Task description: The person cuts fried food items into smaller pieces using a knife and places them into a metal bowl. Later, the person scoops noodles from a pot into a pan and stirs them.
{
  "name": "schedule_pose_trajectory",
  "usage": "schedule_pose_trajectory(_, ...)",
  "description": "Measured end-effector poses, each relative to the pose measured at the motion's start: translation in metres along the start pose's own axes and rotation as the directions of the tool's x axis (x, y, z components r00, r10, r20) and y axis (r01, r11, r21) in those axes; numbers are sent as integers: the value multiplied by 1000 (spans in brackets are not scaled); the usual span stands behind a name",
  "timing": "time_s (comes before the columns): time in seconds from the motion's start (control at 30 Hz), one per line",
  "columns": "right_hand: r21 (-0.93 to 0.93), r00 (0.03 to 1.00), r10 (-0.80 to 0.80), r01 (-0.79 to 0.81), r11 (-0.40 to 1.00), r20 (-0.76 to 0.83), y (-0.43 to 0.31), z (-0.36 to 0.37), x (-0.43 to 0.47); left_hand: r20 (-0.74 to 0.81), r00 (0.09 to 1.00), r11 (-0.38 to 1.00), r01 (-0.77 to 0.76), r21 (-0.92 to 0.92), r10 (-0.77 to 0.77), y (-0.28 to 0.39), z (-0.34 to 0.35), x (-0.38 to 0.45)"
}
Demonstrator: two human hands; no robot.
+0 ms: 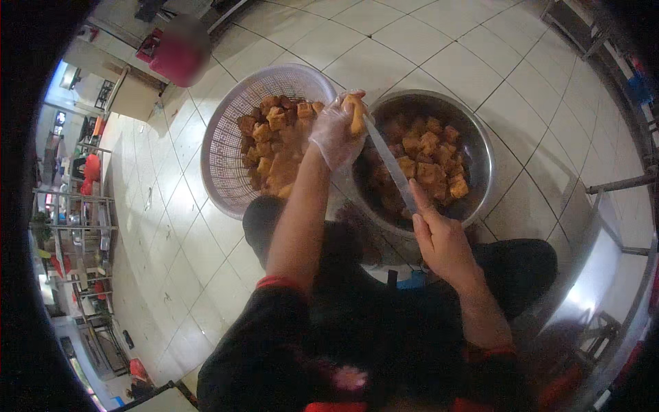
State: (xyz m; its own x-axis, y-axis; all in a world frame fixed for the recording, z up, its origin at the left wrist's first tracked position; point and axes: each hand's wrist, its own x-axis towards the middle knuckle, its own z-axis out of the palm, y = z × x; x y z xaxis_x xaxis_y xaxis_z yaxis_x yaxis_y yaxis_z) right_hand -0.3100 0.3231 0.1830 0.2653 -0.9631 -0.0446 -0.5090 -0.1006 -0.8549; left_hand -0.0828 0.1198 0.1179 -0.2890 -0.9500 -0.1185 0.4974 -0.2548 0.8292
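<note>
My left hand (337, 131), in a clear plastic glove, grips a golden-brown fried tofu piece (355, 114) above the gap between two containers. Bare, my right hand (441, 242) holds a long-bladed knife (389, 159), its handle hidden in my palm and its forefinger along the blade. The blade's tip reaches the tofu piece; whether it has cut in, I cannot tell. To the left stands a pale plastic colander (222, 154) with many browned tofu cubes (277, 121). On the right, a round stainless steel basin (484, 149) holds more browned cubes (431, 172).
Both containers stand on the tiled floor (319, 44) before my knees. A pink-red object (177, 56), partly blurred, is at the upper left. Metal shelving (77, 226) with assorted goods lines the left side. A metal-legged frame (623, 183) stands at the right.
</note>
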Motion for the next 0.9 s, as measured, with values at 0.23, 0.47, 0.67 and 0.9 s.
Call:
schedule_pose_trajectory(0.23,8,995,83,-84,996,52,0,-5,-4,85,996,971,1,240,-22,10,-12,-6)
schedule_pose_trajectory(0.47,17,998,53,-53,998,44,-2,-11,-7,99,994,916,-2,401,-41,25,-12,-5)
schedule_pose_trajectory(0.67,13,973,188,-191,981,131,-11,-17,-4,104,994,879,-19,477,-35,18,-7,-10)
schedule_pose_trajectory(0.9,-15,968,214,-214,977,128,-11,-17,1,201,980,746,-140,651,8,0,-7,-5)
